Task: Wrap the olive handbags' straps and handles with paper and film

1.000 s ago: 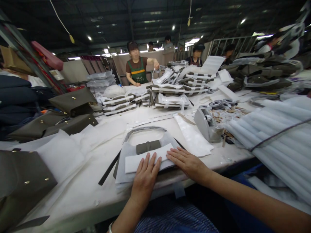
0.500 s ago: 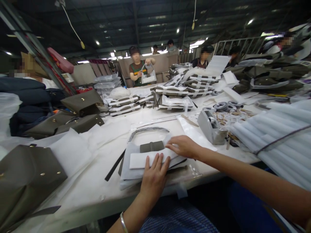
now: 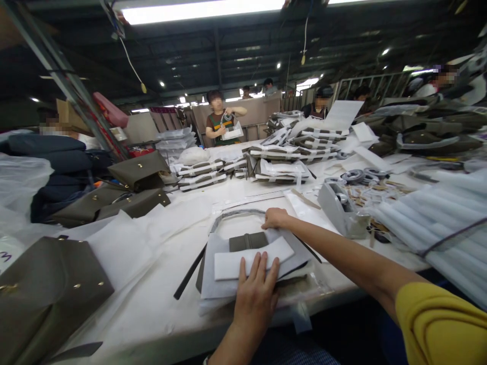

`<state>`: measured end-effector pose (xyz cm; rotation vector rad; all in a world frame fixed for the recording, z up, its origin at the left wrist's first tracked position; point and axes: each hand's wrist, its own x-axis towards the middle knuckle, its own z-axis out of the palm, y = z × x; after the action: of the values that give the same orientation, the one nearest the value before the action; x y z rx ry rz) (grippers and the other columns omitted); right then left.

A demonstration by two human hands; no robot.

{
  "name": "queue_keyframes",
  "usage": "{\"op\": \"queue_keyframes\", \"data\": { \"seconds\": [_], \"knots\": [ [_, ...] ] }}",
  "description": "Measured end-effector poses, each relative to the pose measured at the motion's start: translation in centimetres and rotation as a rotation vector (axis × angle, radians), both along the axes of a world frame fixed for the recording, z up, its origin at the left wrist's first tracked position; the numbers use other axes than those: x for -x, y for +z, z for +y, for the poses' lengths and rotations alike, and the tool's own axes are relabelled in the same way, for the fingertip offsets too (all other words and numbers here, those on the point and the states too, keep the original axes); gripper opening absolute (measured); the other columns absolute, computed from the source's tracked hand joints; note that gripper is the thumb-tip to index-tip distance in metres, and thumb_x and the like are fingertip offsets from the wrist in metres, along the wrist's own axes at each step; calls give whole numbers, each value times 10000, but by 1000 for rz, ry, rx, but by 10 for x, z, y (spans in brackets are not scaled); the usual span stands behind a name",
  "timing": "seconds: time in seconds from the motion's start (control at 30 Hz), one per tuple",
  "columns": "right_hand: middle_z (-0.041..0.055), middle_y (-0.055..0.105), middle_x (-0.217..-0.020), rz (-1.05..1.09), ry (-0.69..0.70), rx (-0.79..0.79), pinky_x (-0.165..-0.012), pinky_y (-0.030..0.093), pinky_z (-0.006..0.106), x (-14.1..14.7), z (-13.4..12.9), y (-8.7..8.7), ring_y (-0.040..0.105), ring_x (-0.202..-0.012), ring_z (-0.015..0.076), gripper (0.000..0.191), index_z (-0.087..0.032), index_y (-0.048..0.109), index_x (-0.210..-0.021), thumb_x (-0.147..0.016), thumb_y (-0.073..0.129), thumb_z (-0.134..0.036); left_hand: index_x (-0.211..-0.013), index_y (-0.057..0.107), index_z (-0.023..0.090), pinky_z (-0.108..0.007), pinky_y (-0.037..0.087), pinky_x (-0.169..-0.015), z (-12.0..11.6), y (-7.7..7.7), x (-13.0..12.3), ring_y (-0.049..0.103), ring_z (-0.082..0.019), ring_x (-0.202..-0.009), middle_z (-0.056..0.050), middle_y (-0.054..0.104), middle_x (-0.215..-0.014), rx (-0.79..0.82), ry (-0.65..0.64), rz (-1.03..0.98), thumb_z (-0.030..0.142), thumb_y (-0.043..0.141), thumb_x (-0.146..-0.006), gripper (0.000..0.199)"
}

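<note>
A dark olive handbag lies flat on the table, mostly under a sheet of white wrapping (image 3: 211, 276); an olive panel (image 3: 248, 242) shows in the middle. Its wrapped grey handle (image 3: 232, 213) arches away from me. Across the front is a white foam strip (image 3: 228, 266), and my left hand (image 3: 255, 289) rests on it, palm down with fingers spread. At the right end of the handle, my right hand (image 3: 276, 218) has its fingers closed on it; the fingertips are partly hidden. A dark strap (image 3: 190, 274) sticks out to the left.
Olive bags (image 3: 57, 289) lie at the left, and a stack of wrapped bags (image 3: 279, 170) stands behind. At the right are a grey tape dispenser (image 3: 340, 210) and a bundle of white foam sheets (image 3: 437, 208). Across the table a person (image 3: 222, 124) holds a bag.
My right hand has moved from the right end of the foam strip up to the handle. The strip's right end now shows, tilted upward. My left hand stays on the strip.
</note>
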<state>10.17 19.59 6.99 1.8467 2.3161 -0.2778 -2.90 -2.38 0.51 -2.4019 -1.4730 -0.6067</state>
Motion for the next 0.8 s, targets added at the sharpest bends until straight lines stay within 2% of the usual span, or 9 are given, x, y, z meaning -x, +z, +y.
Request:
{"op": "queue_keyframes", "data": {
  "seconds": [0.1, 0.17, 0.27, 0.33, 0.37, 0.47, 0.57, 0.67, 0.8],
  "knots": [
    [50, 747, -983, 61, 31, 15, -875, 466, 360, -9, -2, 0, 672, -918, 233, 269, -255, 760, -919, -772, 696, -472, -1497, 338, 274, -593, 345, -1112, 1, -1, 0, 395, -286, -1394, -86, 412, -1525, -7, -2, -17, 404, 595, -896, 666],
    [40, 744, -987, 92, 66, -31, -959, 422, 407, -12, -10, -2, 655, -966, 240, 231, -258, 755, -914, -819, 645, -437, -1494, 345, 269, -596, 342, -1112, 1, -1, 0, 397, -287, -1394, -91, 415, -1522, -10, -5, -24, 386, 597, -894, 660],
    [102, 723, -1043, 122, 136, -144, -1083, 262, 534, -12, -27, -4, 576, -1134, 300, 234, -200, 740, -951, -872, 566, -335, -1488, 358, 266, -588, 349, -1112, 0, -1, 0, 407, -287, -1386, -88, 428, -1515, -20, -4, -27, 362, 600, -889, 654],
    [153, 698, -1094, 159, 206, -190, -1115, 195, 540, -11, -35, -5, 507, -1229, 320, 262, -159, 722, -1007, -895, 526, -292, -1487, 361, 268, -581, 352, -1115, 0, 0, 0, 411, -289, -1383, -82, 427, -1517, -16, 3, -24, 353, 606, -881, 659],
    [170, 684, -1121, 182, 239, -193, -1117, 207, 519, -11, -37, -6, 495, -1245, 320, 272, -146, 713, -1029, -900, 520, -288, -1487, 361, 269, -581, 351, -1116, -1, 1, -1, 410, -291, -1383, -81, 423, -1519, -9, 5, -21, 348, 609, -878, 662],
    [164, 677, -1142, 250, 287, -131, -1028, 360, 428, -13, -31, -8, 565, -1156, 302, 256, -153, 692, -1032, -889, 566, -324, -1490, 355, 272, -592, 348, -1114, -1, 1, 0, 404, -292, -1388, -82, 414, -1525, 10, 2, -19, 344, 609, -878, 666],
    [90, 719, -1042, 331, 271, -6, -838, 471, 304, -18, -12, -11, 653, -951, 229, 311, -178, 659, -1080, -832, 675, -365, -1494, 342, 280, -598, 347, -1112, -1, 0, 0, 398, -287, -1392, -78, 410, -1527, 15, 5, -20, 356, 599, -886, 664],
    [28, 740, -897, 442, 246, 122, -693, 480, 230, -23, 6, -10, 665, -786, 174, 489, -165, 647, -1138, -715, 797, -360, -1496, 339, 277, -594, 349, -1112, 0, 0, 0, 402, -286, -1390, -79, 411, -1526, 17, 1, -16, 365, 597, -890, 665],
    [17, 725, -749, 605, 191, 203, -617, 469, 223, -24, 19, -10, 635, -687, 161, 355, -135, 753, -891, -640, 833, -374, -1494, 344, 274, -590, 351, -1112, 0, 1, 0, 409, -290, -1385, -83, 411, -1525, 19, 0, -16, 359, 602, -887, 665]
  ]
}}
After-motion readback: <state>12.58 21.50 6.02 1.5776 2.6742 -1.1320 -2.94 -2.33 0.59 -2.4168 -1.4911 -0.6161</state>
